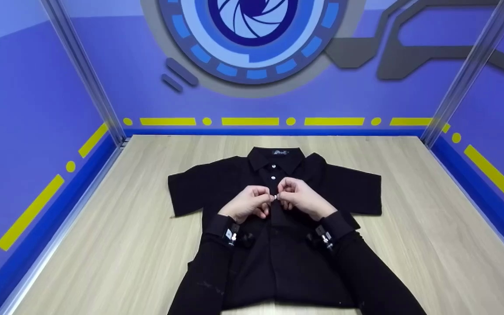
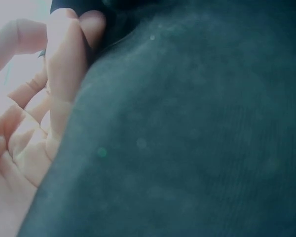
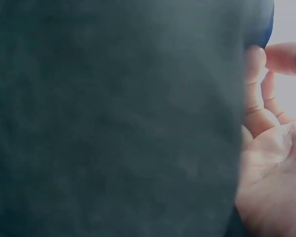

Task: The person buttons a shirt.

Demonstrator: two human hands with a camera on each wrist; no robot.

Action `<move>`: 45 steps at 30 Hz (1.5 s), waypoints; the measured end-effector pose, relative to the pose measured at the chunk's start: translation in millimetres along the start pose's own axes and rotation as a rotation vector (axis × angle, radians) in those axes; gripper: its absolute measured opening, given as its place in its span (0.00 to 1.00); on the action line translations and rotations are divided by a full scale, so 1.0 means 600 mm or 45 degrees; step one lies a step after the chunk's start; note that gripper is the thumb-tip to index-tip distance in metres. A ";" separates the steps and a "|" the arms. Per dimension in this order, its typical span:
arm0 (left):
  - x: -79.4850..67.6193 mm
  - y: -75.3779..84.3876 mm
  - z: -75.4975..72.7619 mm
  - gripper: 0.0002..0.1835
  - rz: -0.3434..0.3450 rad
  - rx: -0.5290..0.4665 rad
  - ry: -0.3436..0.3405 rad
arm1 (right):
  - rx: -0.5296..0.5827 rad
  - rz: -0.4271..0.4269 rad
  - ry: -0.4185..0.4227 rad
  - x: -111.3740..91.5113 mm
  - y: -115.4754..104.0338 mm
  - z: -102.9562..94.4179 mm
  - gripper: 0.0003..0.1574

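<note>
The left hand (image 1: pixel 250 204) has its thumb and forefinger closed together in a pinch on the front edge of a black short-sleeved button-front shirt (image 1: pixel 289 249), the remaining fingers curled loosely below. The right hand (image 1: pixel 303 199) faces it from the other side of the front opening, thumb and forefinger likewise drawn together on the cloth, and a small white button (image 1: pixel 275 197) shows between the two sets of fingertips; whether it sits through its hole cannot be made out. The shirt lies face up on the wood-grain table (image 1: pixel 427 245), collar (image 1: pixel 258 159) away from the person, both short sleeves spread out sideways and the hem nearest the person. Two more white buttons (image 1: pixel 273 172) show in line above the hands, and a label (image 1: pixel 280 152) is visible inside the collar. The head view alone gives this whole layout, with the patterned blue wall (image 1: pixel 256 105) behind the table. The left wrist view shows the palm side and the thumb against a fingertip with dark cloth beside them; the right wrist view shows the other palm and its meeting fingertips. Blurred dark fabric fills most of both wrist views.
</note>
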State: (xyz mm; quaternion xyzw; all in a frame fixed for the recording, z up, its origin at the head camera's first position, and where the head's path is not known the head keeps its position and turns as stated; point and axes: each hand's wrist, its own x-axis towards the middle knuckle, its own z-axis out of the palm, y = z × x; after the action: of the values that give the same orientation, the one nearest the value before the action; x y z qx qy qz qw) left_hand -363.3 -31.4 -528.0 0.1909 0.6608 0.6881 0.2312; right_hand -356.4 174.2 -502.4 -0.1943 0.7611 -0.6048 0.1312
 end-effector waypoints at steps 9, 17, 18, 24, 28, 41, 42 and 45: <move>0.000 0.000 0.000 0.09 0.008 -0.006 -0.017 | -0.003 0.059 -0.003 0.000 -0.002 -0.001 0.11; -0.001 0.002 0.000 0.08 0.001 0.006 -0.029 | -0.011 0.070 0.010 0.000 -0.002 -0.002 0.12; -0.001 0.002 0.000 0.08 -0.002 0.007 -0.030 | -0.012 0.074 0.011 0.000 -0.001 -0.002 0.12; -0.002 0.002 0.000 0.09 -0.015 0.012 -0.030 | -0.008 0.079 0.015 0.001 0.001 -0.002 0.08; -0.002 0.003 0.000 0.10 -0.015 0.019 -0.032 | -0.008 0.075 0.008 0.001 0.002 -0.003 0.07; -0.001 0.003 0.001 0.09 -0.024 0.039 -0.021 | -0.053 0.101 -0.019 0.000 0.002 -0.002 0.09; -0.001 0.003 0.001 0.09 -0.024 0.037 -0.022 | -0.054 0.101 -0.018 0.000 0.002 -0.002 0.09; 0.000 0.003 0.000 0.09 -0.025 0.036 -0.030 | -0.079 0.100 -0.015 -0.001 0.001 -0.001 0.09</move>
State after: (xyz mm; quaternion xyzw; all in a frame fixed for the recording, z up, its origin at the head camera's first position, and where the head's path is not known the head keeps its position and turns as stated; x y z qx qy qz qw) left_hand -363.1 -31.3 -526.2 0.1957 0.6696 0.6740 0.2431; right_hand -356.2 175.3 -502.7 -0.1719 0.7859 -0.5739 0.1533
